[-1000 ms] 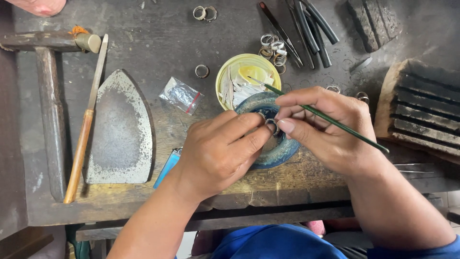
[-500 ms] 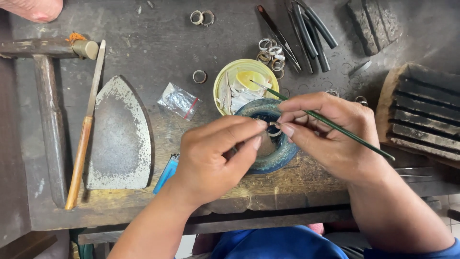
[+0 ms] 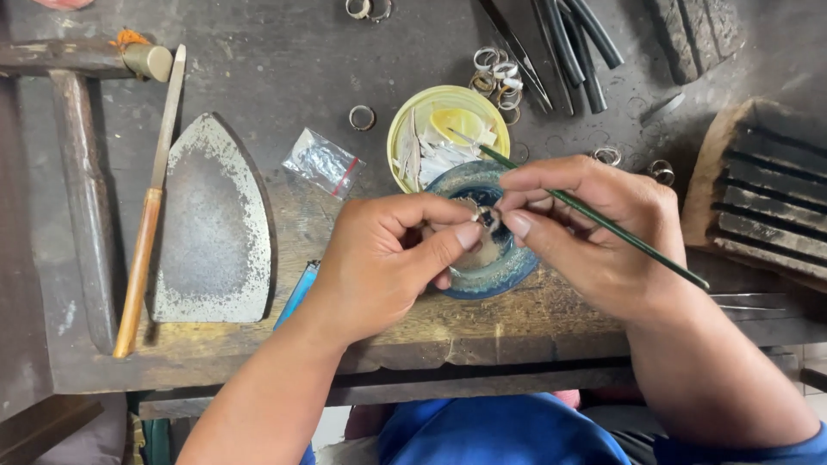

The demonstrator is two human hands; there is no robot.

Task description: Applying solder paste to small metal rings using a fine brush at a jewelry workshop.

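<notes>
Left hand [image 3: 388,267] pinches a small metal ring [image 3: 485,217] between thumb and forefinger; grip closed on it. Right hand [image 3: 594,232] meets it from the other side, fingertips touching the ring, and this same grip also holds a thin green stick [image 3: 594,220], which runs from a point above the grip, near the yellow dish, down and outward past the right wrist.

The ring sits in the air right where the two grips meet, directly over a blue dish [image 3: 495,271], whose rim shows below and around the fingers. Whether the ring touches the dish cannot be told.

Just beyond the grip, touching the blue dish's far edge: a yellow dish [image 3: 412,120] with pale scraps in it. Further out past that, a cluster of loose rings [image 3: 497,73]; one single ring [image 3: 362,117] lies off to the left of the yellow dish. A small clear plastic bag [image 3: 324,162] lies left of the grip, near it.

Well left of the grip on the table [image 3: 276,60]: a flat grey iron-shaped plate [image 3: 211,228], a long file with a wooden handle [image 3: 146,224] beside it, then a hammer [image 3: 82,129]. Far right of the grip, a ridged wooden block [image 3: 762,185]. Dark rod-shaped tools [image 3: 573,43] lie at the far edge.
</notes>
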